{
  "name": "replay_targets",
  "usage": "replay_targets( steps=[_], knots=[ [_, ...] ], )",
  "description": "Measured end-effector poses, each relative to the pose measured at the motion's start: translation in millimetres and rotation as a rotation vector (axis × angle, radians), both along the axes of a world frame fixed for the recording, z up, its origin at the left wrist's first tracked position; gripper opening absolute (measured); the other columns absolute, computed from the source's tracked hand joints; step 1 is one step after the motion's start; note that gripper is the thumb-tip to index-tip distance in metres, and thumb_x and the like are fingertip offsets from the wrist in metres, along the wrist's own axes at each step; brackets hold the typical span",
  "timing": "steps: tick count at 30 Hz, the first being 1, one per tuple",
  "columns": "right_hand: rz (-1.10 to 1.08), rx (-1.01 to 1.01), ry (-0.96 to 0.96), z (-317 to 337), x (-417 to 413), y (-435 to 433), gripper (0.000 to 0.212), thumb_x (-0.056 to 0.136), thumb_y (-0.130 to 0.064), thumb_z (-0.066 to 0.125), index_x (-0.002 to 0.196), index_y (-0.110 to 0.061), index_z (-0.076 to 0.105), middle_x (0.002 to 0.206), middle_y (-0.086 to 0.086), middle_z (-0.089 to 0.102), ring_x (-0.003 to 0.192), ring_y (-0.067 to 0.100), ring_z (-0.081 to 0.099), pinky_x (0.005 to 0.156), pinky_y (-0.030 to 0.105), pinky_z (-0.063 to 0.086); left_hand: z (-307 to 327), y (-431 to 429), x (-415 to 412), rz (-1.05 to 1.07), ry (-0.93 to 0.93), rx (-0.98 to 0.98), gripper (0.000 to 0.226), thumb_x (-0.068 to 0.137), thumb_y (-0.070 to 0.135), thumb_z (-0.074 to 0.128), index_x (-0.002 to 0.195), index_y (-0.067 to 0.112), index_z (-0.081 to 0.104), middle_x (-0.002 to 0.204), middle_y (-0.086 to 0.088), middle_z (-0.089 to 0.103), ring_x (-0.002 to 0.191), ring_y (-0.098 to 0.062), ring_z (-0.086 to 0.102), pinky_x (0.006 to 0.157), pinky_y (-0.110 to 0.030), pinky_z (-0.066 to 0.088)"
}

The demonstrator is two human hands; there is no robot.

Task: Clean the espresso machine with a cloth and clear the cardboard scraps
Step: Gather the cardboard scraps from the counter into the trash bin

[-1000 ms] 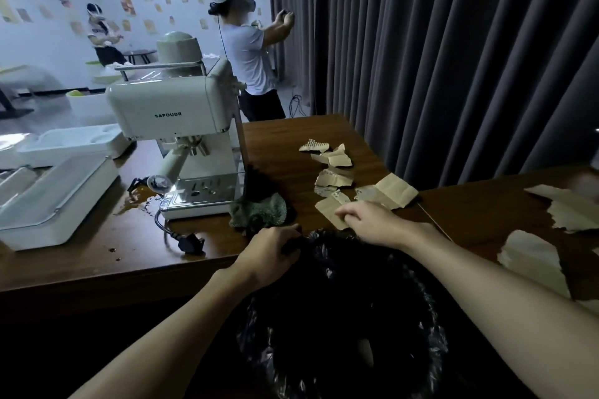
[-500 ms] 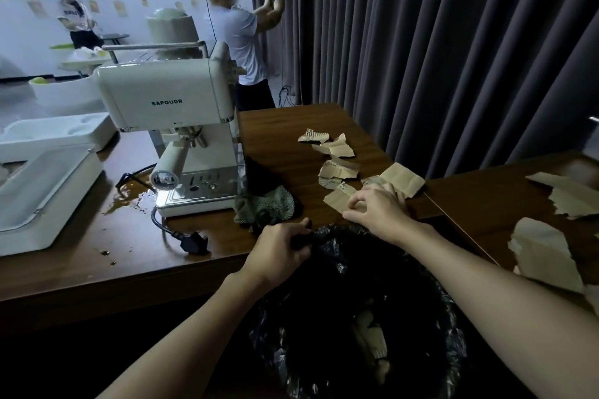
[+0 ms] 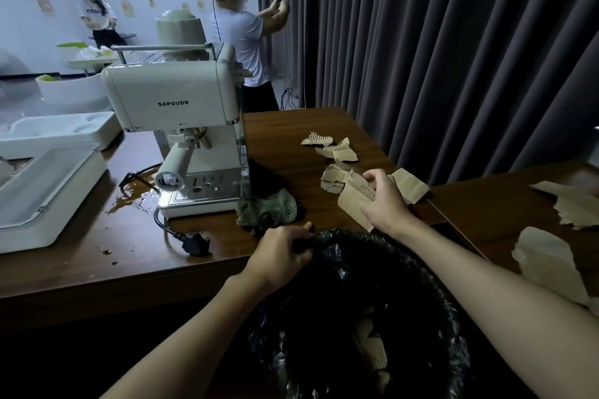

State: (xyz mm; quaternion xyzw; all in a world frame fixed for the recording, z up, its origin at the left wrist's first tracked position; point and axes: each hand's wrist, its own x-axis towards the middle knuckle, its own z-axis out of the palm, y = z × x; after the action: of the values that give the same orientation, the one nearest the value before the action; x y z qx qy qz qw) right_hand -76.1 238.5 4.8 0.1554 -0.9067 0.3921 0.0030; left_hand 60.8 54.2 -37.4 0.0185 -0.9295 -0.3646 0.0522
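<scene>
A cream espresso machine [image 3: 175,100] stands on the brown table [image 3: 285,126], with a green cloth [image 3: 267,209] crumpled at its right foot. My left hand [image 3: 282,253] grips the rim of a bin lined with a black bag [image 3: 421,269] at the table's near edge; scraps lie inside it. My right hand [image 3: 385,201] is closed on a brown cardboard scrap [image 3: 351,201], lifted off the table just beyond the bin. Several more scraps [image 3: 337,149] lie farther back, and larger pieces [image 3: 547,262] rest on the table to the right.
A brown liquid spill [image 3: 129,201] spreads left of the machine, beside its black plug [image 3: 194,244]. White foam packaging [image 3: 45,191] fills the left end. Two people [image 3: 240,26] wearing headsets stand behind. A dark curtain [image 3: 453,42] hangs at the right.
My right hand has closed on a cardboard scrap and raised it from the table. The left hand stays on the bin rim. More scraps now lie inside the bin.
</scene>
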Motion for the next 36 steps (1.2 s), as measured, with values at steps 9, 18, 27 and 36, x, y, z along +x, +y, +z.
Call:
replay_targets(
  steps=[9, 18, 27, 36],
  knots=[
    [0.371, -0.28, -0.533, 39, 11, 46, 0.023, 0.087, -0.001, 0.063, 0.104, -0.015, 0.07, 0.108, 0.008, 0.069, 0.099, 0.019, 0.065, 0.082, 0.03, 0.052, 23, 16, -20, -0.058, -0.035, -0.108, 0.035, 0.088, 0.01, 0.067, 0.122, 0.008, 0.07, 0.123, -0.01, 0.07, 0.116, -0.027, 0.064, 0.094, -0.042, 0.053],
    [0.19, 0.079, -0.187, 2, -16, 79, 0.043, 0.091, -0.013, 0.058, 0.134, -0.021, 0.056, 0.136, 0.0, 0.055, 0.123, 0.015, 0.052, 0.102, 0.025, 0.039, 10, 28, -24, -0.014, -0.029, -0.111, 0.052, 0.089, 0.01, 0.068, 0.14, 0.014, 0.058, 0.157, -0.005, 0.041, 0.143, -0.017, 0.041, 0.11, -0.022, 0.035],
    [0.203, 0.197, -0.095, -11, -22, 74, 0.029, 0.096, -0.029, 0.055, 0.121, -0.021, 0.066, 0.117, -0.004, 0.062, 0.109, 0.015, 0.056, 0.089, 0.027, 0.041, 10, 26, -24, 0.01, -0.03, -0.136, 0.051, 0.084, 0.013, 0.069, 0.135, 0.018, 0.064, 0.152, -0.001, 0.048, 0.136, -0.019, 0.051, 0.103, -0.031, 0.048],
    [-0.01, 0.228, -0.032, -19, -30, 70, 0.047, 0.088, -0.04, 0.063, 0.132, -0.027, 0.05, 0.132, 0.004, 0.044, 0.13, 0.027, 0.032, 0.11, 0.043, 0.026, 10, 30, -25, 0.067, -0.046, -0.165, 0.042, 0.087, 0.016, 0.07, 0.128, 0.018, 0.066, 0.139, -0.008, 0.062, 0.123, -0.027, 0.06, 0.083, -0.02, 0.038]
  ],
)
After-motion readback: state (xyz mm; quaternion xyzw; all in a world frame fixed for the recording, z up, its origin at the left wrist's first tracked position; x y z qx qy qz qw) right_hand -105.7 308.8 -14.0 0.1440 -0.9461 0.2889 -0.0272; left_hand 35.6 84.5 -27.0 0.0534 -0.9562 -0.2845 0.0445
